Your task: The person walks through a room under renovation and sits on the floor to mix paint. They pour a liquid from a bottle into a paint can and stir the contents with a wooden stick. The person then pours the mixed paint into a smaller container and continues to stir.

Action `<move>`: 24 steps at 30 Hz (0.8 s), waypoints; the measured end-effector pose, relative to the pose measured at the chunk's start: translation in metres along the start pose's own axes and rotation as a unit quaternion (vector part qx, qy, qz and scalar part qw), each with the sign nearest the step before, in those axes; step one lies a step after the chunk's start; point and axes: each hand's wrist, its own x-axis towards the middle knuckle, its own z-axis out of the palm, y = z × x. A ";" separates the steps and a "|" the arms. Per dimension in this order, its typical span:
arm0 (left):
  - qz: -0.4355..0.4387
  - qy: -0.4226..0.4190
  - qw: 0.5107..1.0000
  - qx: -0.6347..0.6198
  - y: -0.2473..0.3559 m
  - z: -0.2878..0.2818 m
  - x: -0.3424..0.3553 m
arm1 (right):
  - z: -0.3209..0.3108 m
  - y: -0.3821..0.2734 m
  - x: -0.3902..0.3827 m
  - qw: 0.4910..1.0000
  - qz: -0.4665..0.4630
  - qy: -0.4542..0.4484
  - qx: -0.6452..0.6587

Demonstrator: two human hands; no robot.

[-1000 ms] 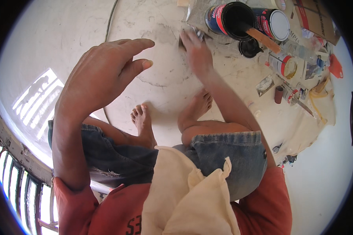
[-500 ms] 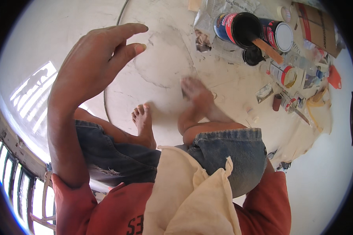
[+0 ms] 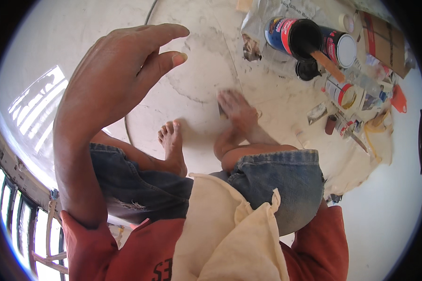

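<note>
My left hand hangs in the air at upper left, empty, its curved index finger and thumb apart. Low over the pale, marked floor, my right hand is slightly blurred beside my right foot, fingers together on something dark and flat that I cannot make out, mostly hidden beneath them. My left bare foot rests on the floor. Beyond my right hand, a large blue-black can with a wooden stick across it lies near a can with a white lid and a black lid.
At right lie an open red-and-white tin, a plastic bottle, cardboard, a red roll of paper, scraps and a cloth. A hose runs along the floor. A barred railing is at lower left.
My right hand has come down from beside the cans toward my right foot, moving little in the last half second. My left hand has risen slightly. The floor items appear shifted rightward.
</note>
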 end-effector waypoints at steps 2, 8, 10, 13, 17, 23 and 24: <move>-0.002 -0.007 1.000 -0.011 0.003 -0.002 -0.001 | -0.012 0.002 0.024 1.000 0.026 0.017 0.002; -0.032 -0.020 0.999 -0.021 0.012 -0.008 0.004 | 0.008 -0.010 -0.033 0.999 0.033 -0.020 0.015; -0.010 -0.014 1.000 -0.017 0.008 -0.004 0.003 | 0.004 -0.008 -0.030 0.999 0.038 -0.032 0.011; 0.030 0.015 0.999 -0.001 0.005 -0.003 0.003 | -0.005 0.025 0.037 0.998 0.032 0.054 -0.010; -0.028 0.006 0.998 -0.048 0.013 -0.014 -0.003 | 0.002 0.011 0.024 0.993 -0.101 0.034 0.045; 0.035 0.047 0.998 -0.016 -0.003 -0.005 -0.010 | 0.005 -0.018 0.037 0.989 -0.144 -0.025 0.001; 0.035 0.049 0.998 -0.019 -0.001 -0.007 -0.011 | 0.008 -0.020 0.039 0.991 -0.133 -0.019 0.006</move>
